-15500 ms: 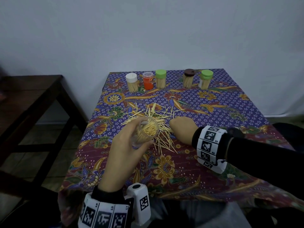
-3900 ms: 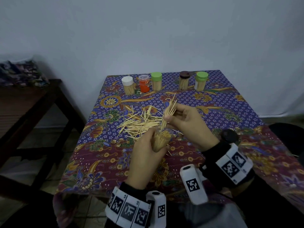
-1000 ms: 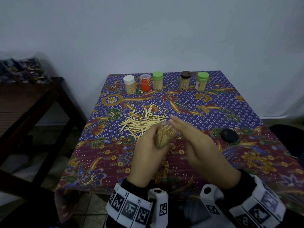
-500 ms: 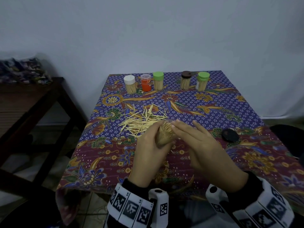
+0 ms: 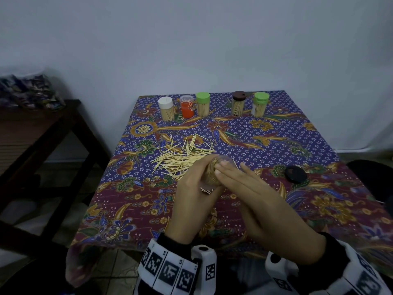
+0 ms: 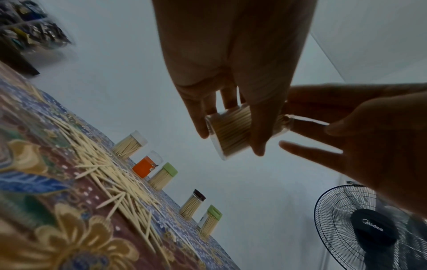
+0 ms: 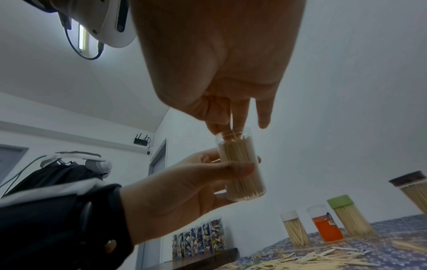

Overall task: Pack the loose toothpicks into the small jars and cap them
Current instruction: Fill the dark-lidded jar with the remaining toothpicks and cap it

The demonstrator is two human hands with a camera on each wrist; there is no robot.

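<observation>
Plain pale wall behind; in front of you a table (image 5: 244, 133) under a blue-and-maroon floral cloth, a dark wooden side table to its left.

Item: open jar (image 7: 240, 164) — clear, small, thin-walled, packed nearly to the rim with toothpicks standing on end. Held off the table above the near edge of the loose pile. Your left hand (image 5: 191, 201) wraps its fingers and thumb round the jar's middle. Your right hand (image 5: 261, 199) lies flat, fingers (image 7: 233, 117) straight, the tips pressing down on the toothpick ends at the mouth; it grasps nothing.

Item: loose toothpicks (image 5: 182, 158) — a scattered heap on the cloth just beyond your hands. Likely very light, stiff, sharp-ended and easily snapped; they should gather best pinched as a bundle near mid-length, lined up before they go in.

Item: black cap (image 5: 296, 173) — flat on the cloth to your right, apart from both hands.

Item: five filled jars along the far edge — white cap (image 5: 165, 103), orange jar (image 5: 187, 106), green cap (image 5: 202, 97), brown cap (image 5: 239, 95), second green cap (image 5: 261, 98).

Handling judgement: the jar looks smooth and probably slippery, so keep the grip at mid-body and upright — a tilt would spill the lot. Press the tips lightly; hard pressure may break or splay them.
</observation>
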